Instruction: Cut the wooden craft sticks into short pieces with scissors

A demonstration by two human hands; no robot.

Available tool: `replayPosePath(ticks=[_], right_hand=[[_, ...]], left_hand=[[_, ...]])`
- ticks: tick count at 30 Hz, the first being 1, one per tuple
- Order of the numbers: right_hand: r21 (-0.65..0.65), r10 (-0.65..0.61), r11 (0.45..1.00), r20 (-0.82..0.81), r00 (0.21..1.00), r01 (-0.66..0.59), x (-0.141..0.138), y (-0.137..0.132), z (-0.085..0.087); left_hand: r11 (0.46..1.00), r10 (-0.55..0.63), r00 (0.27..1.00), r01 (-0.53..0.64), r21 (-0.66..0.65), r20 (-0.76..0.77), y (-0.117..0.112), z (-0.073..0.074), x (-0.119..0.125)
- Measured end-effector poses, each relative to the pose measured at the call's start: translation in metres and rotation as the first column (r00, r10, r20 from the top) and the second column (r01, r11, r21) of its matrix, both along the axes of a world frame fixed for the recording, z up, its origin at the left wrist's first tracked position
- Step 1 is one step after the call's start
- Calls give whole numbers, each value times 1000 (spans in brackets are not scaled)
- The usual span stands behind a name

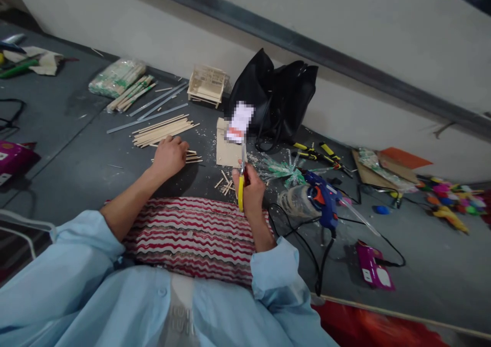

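The left hand [171,155] rests with curled fingers on slim pale wooden sticks [195,158] on the dark grey tabletop [90,150]; whether it pinches any, I cannot tell. Just beyond lies a neat row of longer pale wooden sticks [163,132]. The right hand [253,191] grips yellow-handled metal scissors [241,193], tips pointing away from the body, beside short cut wooden pieces [227,187] and over the near edge of a flat tan cardboard piece [226,152].
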State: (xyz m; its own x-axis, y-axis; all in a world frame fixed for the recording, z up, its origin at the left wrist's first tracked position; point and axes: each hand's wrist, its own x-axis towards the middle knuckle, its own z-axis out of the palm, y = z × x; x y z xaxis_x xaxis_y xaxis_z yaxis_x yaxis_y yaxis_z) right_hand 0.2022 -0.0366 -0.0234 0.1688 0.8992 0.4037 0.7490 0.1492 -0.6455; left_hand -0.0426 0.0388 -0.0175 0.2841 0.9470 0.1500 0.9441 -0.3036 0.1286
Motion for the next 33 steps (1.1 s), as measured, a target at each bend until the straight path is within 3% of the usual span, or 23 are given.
replayPosePath(ticks=[5, 8, 12, 22, 33], right_hand=[[-17, 2, 1000, 3, 1000, -2, -1, 1, 0], [-19, -1, 1000, -15, 1000, 1, -1, 2, 0], [-12, -5, 1000, -21, 1000, 5, 0, 3, -1], [-15, 12, 1000, -33, 999, -13, 1, 3, -2], [-16, -2, 1000, -60, 998, 1, 0, 3, 0]], left_hand=[[973, 231, 973, -231, 30, -2, 20, 0, -29], [958, 286, 958, -286, -3, -19, 26, -6, -40], [960, 274, 961, -276, -55, -45, 28, -8, -40], [958, 233, 953, -259, -122, -193, 25, 4, -37], [956, 199, 948, -244, -165, -247, 24, 10, -38]])
